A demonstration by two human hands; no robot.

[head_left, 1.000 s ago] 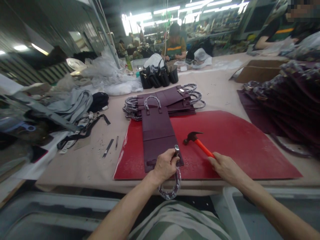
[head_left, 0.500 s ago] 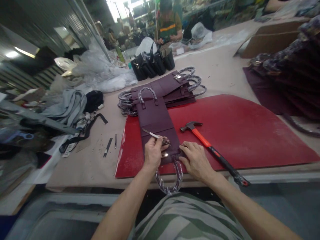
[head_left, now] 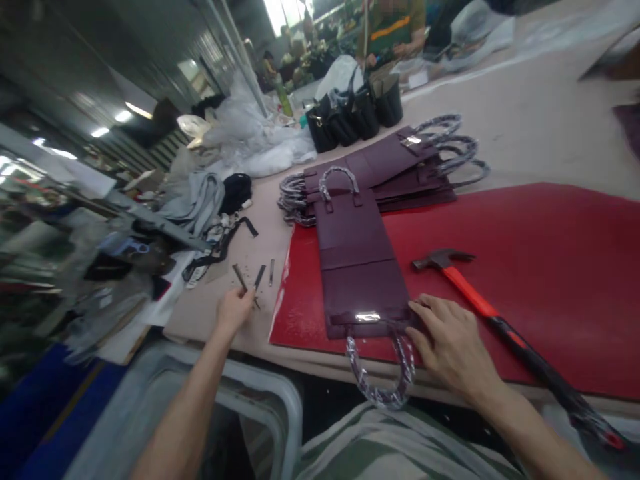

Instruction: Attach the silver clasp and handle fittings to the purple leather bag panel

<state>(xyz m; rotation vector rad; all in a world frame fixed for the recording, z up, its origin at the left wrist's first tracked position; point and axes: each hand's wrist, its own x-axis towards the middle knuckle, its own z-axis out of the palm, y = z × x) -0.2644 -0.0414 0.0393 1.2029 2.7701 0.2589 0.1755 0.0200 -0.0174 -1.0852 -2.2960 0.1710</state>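
Note:
My left hand (head_left: 235, 310) is at the table's left part, fingers closed on a slim rod-like tool (head_left: 239, 276); its exact kind is blurred. Beside it lie a dark flat strip tool (head_left: 260, 275) and a small metal punch-like rod (head_left: 271, 272). A purple leather handbag piece (head_left: 357, 253) lies flat in front of me, with plastic-wrapped handles at both ends and a shiny metal plate (head_left: 367, 317) at the near end. My right hand (head_left: 447, 343) grips its near right edge between thumb and fingers. To the right rests a claw hammer (head_left: 475, 297) with an orange and black handle.
The red board (head_left: 530, 267) lies beneath the bag piece. Behind it are stacked purple bag pieces (head_left: 370, 163), several black bags (head_left: 350, 117) and clear plastic wrap (head_left: 250, 133). A grey bin (head_left: 287, 393) stands below the table edge. Across the table is another person (head_left: 395, 33).
My left hand has moved left, off the bag piece to the tools on the table, carrying the slim tool. My right hand stays at the bag piece's edge. The view has turned left.

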